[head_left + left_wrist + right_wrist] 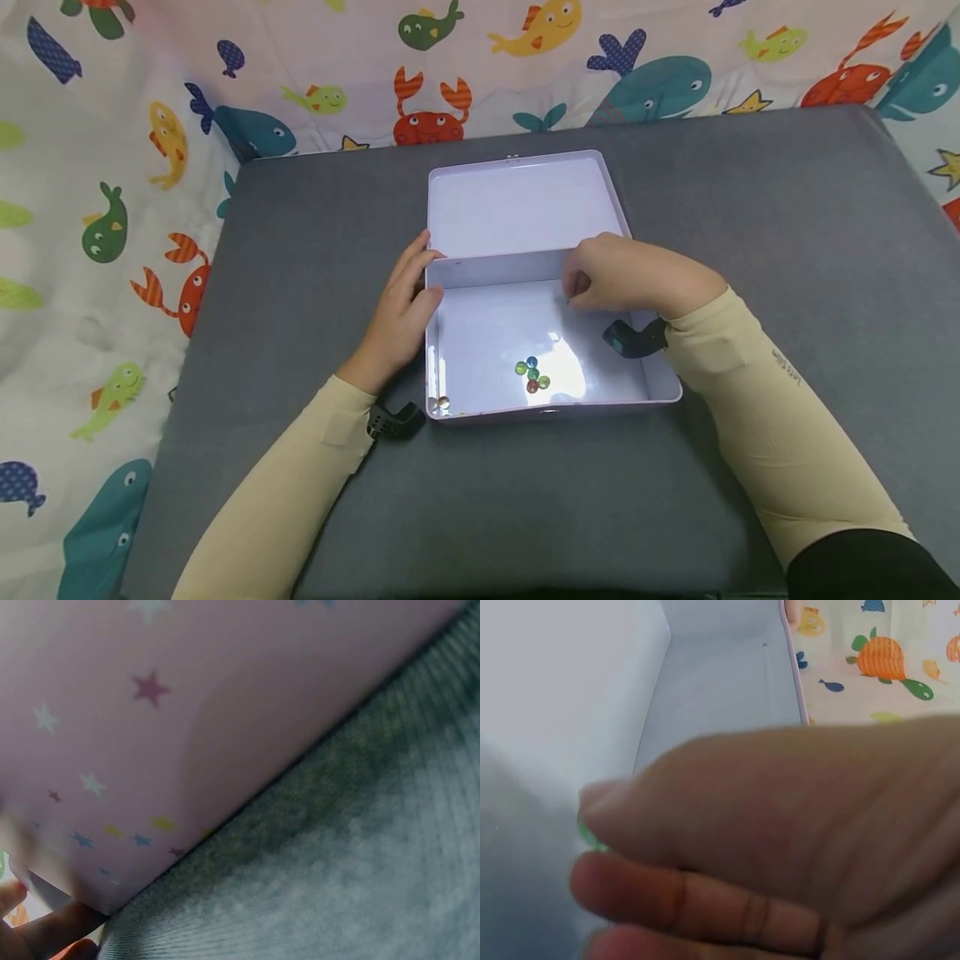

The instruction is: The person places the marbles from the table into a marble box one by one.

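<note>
A shallow white hinged box (487,333) lies with its lid (525,204) folded back. My left hand (401,312) holds its left wall near the back corner, thumb over the rim and fingers outside. In the left wrist view, the outer side (247,697) is pink with stars. Inside the box, my right hand (626,271) is near the back wall at the right. Its thumb and forefinger pinch a green marble (589,829), mostly hidden. Several glass marbles (533,375), green, blue and red, cluster toward the front. Amber and clear marbles (443,402) sit in the front left corner.
Grey cloth (330,217) covers the table under the box. A curtain (300,50) printed with sea animals hangs behind the table and along its left side. The box walls stand upright around the marbles.
</note>
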